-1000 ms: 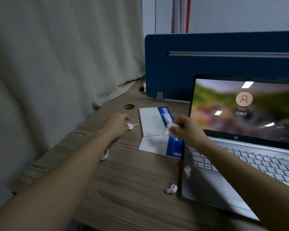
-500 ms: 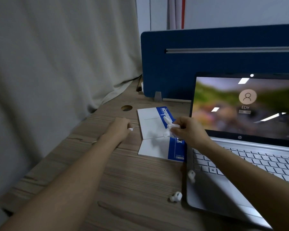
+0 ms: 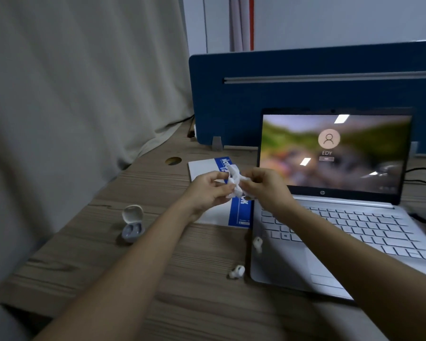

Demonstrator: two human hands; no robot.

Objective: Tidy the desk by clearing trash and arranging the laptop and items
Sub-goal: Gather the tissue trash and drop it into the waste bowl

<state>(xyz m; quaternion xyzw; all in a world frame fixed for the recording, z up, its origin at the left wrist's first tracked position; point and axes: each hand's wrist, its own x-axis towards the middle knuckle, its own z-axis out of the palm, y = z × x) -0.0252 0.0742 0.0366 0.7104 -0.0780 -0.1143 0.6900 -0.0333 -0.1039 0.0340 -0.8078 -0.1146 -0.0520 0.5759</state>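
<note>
Step in hand: trash clearing. Both hands meet above the notebook [image 3: 207,173], working one wad of crumpled white tissue [image 3: 235,182] between them. Left hand [image 3: 208,190] pinches the wad's left side, right hand [image 3: 266,187] pinches its right side, so both grips are clenched on the tissue (held in the air, off the surface).

Pose: both forearms reach forward from the near edge and converge, wrists roughly level, fingers curled inward toward each other. Hands hover over the blue strip of the notebook, just beside the left edge of the open laptop [image 3: 335,217].

Next move, my read: ball the wad into one hand, then carry it off the surface. No bin in view, so the drop point is unknown.

Not yet sorted: earbud case [image 3: 132,223] lies open on the wooden surface [image 3: 133,279] to the left, one earbud [image 3: 237,271] loose near the laptop's front-left corner, another earbud [image 3: 257,243] on the laptop's left edge. Laptop lid up, login screen lit.
</note>
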